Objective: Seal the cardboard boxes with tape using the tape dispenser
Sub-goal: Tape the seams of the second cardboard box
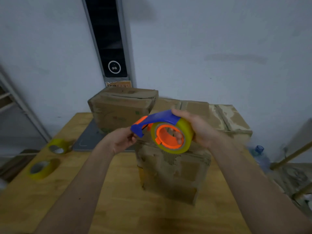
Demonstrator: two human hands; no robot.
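A blue and orange tape dispenser (157,119) loaded with a yellowish tape roll (185,132) hangs in the air above a worn cardboard box (173,169) on the wooden table. My right hand (197,130) grips the roll end, fingers showing through the orange core. My left hand (123,139) pinches at the dispenser's blue front tip. Two more cardboard boxes stand behind, one at the back centre (121,108) and one at the back right (224,119).
Two spare yellow tape rolls (58,146) (42,168) lie at the table's left side. A grey mat (89,139) lies under the back box. A metal shelf frame (16,105) stands left; a water bottle (259,154) and wooden sticks are on the right.
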